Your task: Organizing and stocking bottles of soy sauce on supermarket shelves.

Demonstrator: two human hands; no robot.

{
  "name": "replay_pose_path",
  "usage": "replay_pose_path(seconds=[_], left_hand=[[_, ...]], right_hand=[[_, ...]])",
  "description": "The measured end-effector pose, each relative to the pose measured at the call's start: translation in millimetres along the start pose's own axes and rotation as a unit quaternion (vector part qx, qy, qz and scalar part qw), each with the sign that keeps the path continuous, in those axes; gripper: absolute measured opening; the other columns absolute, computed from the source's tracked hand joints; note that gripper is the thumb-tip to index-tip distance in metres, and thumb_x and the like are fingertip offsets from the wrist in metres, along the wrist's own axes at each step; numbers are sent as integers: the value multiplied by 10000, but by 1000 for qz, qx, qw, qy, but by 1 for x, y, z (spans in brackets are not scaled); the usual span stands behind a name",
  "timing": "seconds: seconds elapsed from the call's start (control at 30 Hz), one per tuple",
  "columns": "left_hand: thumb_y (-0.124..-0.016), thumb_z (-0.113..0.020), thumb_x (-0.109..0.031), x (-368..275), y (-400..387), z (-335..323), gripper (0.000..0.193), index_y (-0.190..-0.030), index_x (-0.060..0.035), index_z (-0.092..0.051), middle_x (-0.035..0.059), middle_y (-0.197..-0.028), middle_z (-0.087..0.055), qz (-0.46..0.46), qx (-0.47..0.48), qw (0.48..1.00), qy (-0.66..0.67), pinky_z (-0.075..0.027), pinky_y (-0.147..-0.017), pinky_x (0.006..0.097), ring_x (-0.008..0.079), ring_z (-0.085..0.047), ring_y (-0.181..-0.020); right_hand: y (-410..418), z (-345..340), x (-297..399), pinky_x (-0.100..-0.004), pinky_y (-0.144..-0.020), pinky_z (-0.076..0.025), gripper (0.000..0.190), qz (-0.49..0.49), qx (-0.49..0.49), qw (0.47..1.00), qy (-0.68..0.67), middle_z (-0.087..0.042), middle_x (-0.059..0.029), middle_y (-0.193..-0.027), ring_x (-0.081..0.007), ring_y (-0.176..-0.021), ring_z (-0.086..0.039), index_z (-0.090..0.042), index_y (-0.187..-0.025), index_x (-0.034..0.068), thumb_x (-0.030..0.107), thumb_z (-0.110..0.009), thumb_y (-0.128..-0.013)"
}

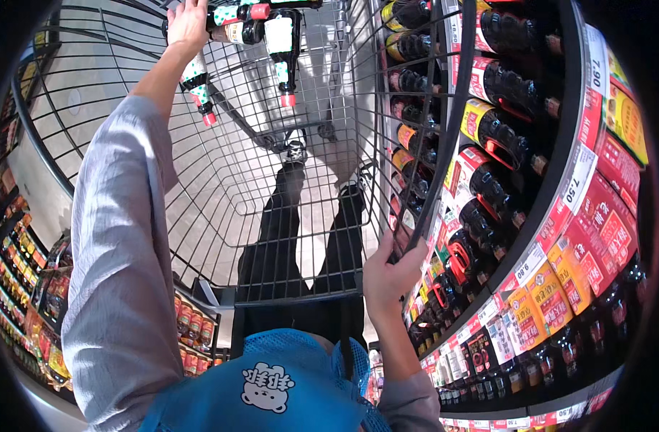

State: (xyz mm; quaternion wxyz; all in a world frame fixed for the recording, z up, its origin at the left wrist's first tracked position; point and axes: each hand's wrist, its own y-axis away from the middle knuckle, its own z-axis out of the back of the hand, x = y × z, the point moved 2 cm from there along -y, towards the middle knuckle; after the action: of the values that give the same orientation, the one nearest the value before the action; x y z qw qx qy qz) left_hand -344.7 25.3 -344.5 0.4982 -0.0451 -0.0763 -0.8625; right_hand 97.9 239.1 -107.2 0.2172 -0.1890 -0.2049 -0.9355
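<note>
My left hand (pixel 187 24) reaches into the far end of a wire shopping cart (pixel 302 237), over dark glass bottles lying there. Beneath it, a bottle with a green-and-white label and red cap (pixel 200 94) points towards me. The hand touches or overlaps the bottles; its fingers are partly cut off by the picture's edge, so its grip is unclear. Beside it lie a dark bottle with a beige label (pixel 235 32) and a red-capped bottle (pixel 283 48). My right hand (pixel 391 272) is closed around the cart's dark side rim (pixel 443 178), close to the shelf.
At right, a curved-looking store shelf (pixel 551 227) carries dark sauce bottles (pixel 491 135) and boxes (pixel 545 294) behind price tags. More stocked shelves (pixel 16 254) stand at left. My legs (pixel 278 232) and shoes show through the wire. A blue mesh garment (pixel 210 394) covers my front.
</note>
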Motion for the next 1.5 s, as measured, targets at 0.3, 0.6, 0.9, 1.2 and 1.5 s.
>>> replay_pose_path(seconds=[0.3,0.6,0.9,1.2,1.5], left_hand=[[-591,-838,-193,-35,75,168,601,-1101,-24,-569,140,-1040,-617,67,-217,910,347,-503,-873,384,304,-618,-969],[-782,-728,-195,-82,196,408,437,-1133,23,-584,54,-988,-669,-16,84,628,773,-534,-790,290,112,-646,-867],[-507,-864,-200,-205,253,601,624,-1055,-28,-618,49,-991,-641,-280,127,689,657,-488,-845,307,137,-608,-894],[-575,-797,-222,-338,300,730,659,-1159,-23,-565,117,-909,-577,-602,-138,647,447,-529,-639,413,342,-630,-754],[-582,-838,-200,-457,273,753,722,-1203,14,-540,206,-1111,-619,-618,-69,584,522,-509,-840,411,383,-616,-1026]], right_hand=[[-3,3,10,-462,-620,-495,249,56,20,998,4,-660,-169,-843,-370,-712,-652,-517,-1122,21,110,-575,-897],[-2,22,1,-480,-999,-363,480,225,30,974,-15,-486,-235,-1245,-397,-1192,-445,-446,-1189,-51,66,-667,-780],[42,284,64,-269,-814,-501,333,222,153,800,-536,-653,-39,-1092,-117,-945,-617,-634,-1131,28,62,-739,-816],[118,487,52,-284,-736,-514,289,467,-303,790,-259,-642,-110,-953,-187,-845,-647,-687,-896,17,100,-851,-673],[70,539,14,-284,-767,-501,289,307,-454,800,-244,-680,-104,-864,-152,-810,-638,-698,-923,-21,84,-802,-675]])
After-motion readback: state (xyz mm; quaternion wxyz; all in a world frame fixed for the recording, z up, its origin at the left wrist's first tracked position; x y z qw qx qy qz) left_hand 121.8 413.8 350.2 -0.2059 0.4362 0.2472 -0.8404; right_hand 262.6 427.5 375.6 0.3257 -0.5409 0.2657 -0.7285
